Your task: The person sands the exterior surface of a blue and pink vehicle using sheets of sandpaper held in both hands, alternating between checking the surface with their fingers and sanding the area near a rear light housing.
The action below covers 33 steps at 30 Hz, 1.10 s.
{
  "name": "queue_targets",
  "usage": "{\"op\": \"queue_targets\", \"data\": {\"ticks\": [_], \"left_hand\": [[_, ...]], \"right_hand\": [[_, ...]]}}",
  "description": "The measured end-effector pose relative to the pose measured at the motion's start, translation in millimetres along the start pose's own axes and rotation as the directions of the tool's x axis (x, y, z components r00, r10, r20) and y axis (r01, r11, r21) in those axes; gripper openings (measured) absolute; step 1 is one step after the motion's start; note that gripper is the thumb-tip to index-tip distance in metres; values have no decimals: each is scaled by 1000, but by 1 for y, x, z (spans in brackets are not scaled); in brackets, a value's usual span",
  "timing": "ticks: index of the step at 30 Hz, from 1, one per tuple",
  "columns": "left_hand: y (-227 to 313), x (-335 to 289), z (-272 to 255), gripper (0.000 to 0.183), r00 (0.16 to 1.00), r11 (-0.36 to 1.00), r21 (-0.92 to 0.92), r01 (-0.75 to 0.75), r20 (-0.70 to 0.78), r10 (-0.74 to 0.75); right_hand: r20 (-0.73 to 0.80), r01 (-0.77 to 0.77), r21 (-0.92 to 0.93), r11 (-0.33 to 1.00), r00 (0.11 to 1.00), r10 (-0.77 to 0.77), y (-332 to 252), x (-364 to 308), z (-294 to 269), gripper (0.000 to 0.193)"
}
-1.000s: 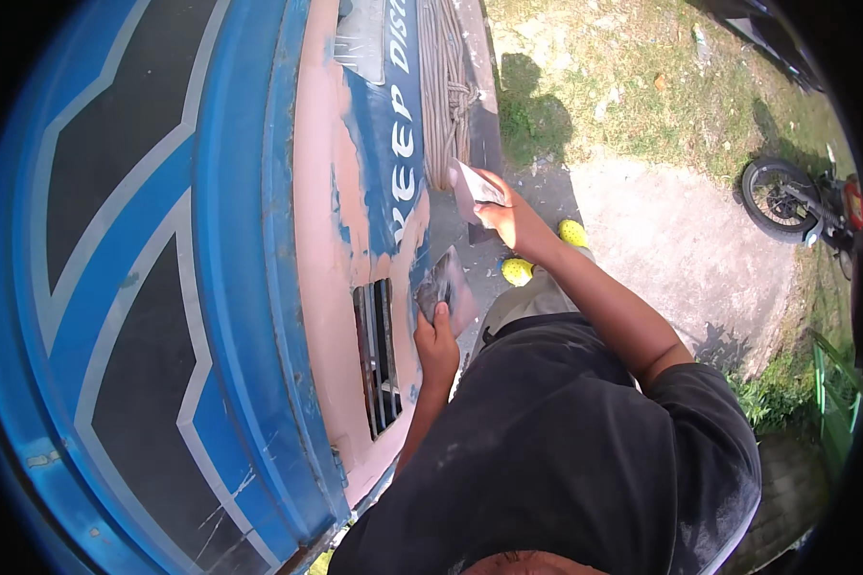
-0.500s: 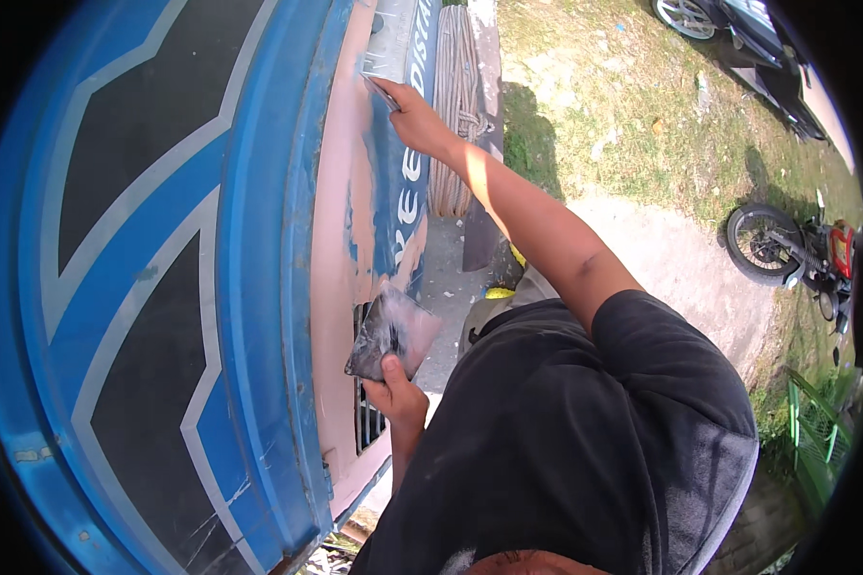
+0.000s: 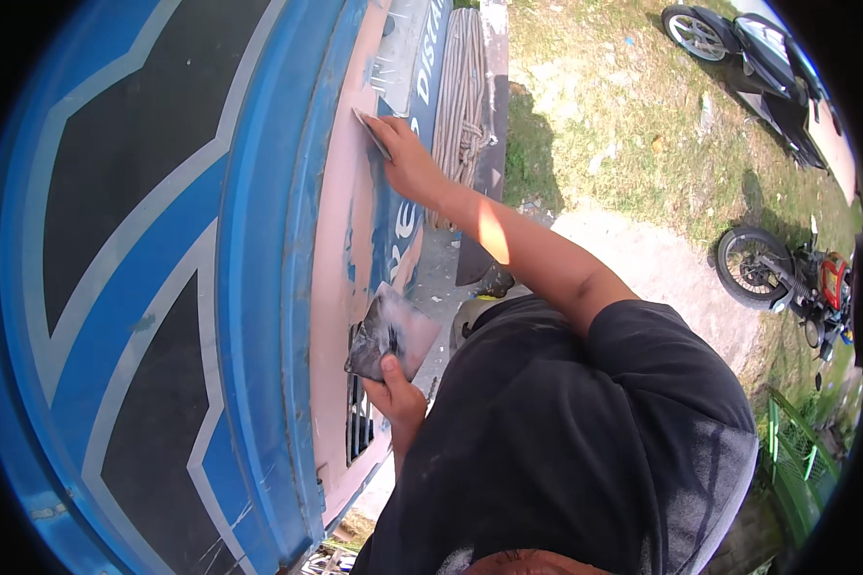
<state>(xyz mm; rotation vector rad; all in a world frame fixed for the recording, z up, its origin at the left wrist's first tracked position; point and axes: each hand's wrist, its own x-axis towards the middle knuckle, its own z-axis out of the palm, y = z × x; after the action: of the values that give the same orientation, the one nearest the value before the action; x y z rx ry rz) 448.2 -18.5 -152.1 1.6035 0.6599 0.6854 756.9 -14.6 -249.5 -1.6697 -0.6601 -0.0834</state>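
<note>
My right hand (image 3: pixel 410 163) grips a thin flat putty spreader (image 3: pixel 374 134), its edge against the pinkish filler (image 3: pixel 340 163) on the side of a blue vehicle panel (image 3: pixel 393 211). Closer to me, my left hand (image 3: pixel 396 402) holds a square mixing board (image 3: pixel 393 333) from below, the thumb on top. Pale pink putty and dark smears cover its face. The board sits beside the panel, over part of a dark slatted grille (image 3: pixel 359 422). Fingers of both hands are partly hidden behind what they hold.
Left of the filler runs a blue ridged body (image 3: pixel 259 287) with black and grey stripes. Coiled rope (image 3: pixel 460 105) hangs beyond my right hand. On the right stand a motorcycle (image 3: pixel 786 268) and a dark scooter (image 3: pixel 758 77), with grass (image 3: pixel 604 105) and pale ground between.
My right hand with the spreader has come down the panel toward me, the elbow bending more. My left hand keeps the board in nearly the same place. The view has shifted slightly.
</note>
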Motion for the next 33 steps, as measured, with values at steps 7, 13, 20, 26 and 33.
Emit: {"op": "queue_targets", "data": {"ticks": [7,13,20,26,33], "left_hand": [[3,8,15,45,994,1000,-3,-11,105,11],[3,0,21,37,999,1000,17,18,28,-19],[7,0,27,42,989,994,29,106,97,-108],[6,-12,27,42,991,991,63,116,56,-120],[8,-9,29,42,985,991,58,123,112,-129]], "right_hand": [[10,-84,117,990,996,84,49,34,-29,73],[-36,-154,94,984,987,158,6,34,-11,70],[31,-145,118,982,989,142,35,32,-30,63],[4,-313,114,943,949,315,6,62,-22,61],[128,-131,99,986,985,118,10,19,-25,66]]}}
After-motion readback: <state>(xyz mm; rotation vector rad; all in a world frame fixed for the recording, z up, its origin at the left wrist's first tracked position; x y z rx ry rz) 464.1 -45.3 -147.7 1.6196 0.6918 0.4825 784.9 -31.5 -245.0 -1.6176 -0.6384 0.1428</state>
